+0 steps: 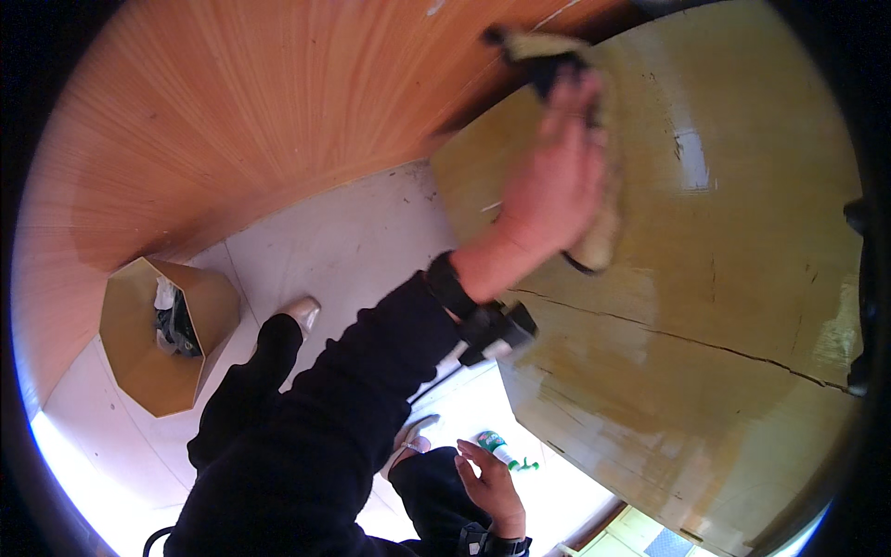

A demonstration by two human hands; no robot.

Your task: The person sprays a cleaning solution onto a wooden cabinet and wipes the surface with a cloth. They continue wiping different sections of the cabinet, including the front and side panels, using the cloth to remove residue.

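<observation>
My left hand, blurred, grips a tan cloth with dark edging. The cloth spreads above the fingers and down along the hand's right side. Both are over the worn yellowish wooden tabletop, near its edge by the orange wood-grain panel. A long jagged crack crosses the top below the hand. Low in the view, my right hand hangs beside my knee with nothing in it, its fingers apart. Close to it, on the floor, is a green and white spray bottle with a green trigger.
An octagonal tan waste bin stands at the left against the panel, with plastic bags inside. My feet are on the pale tiled floor. Dark straps with small devices sit on both wrists. Pale yellow furniture shows at the bottom.
</observation>
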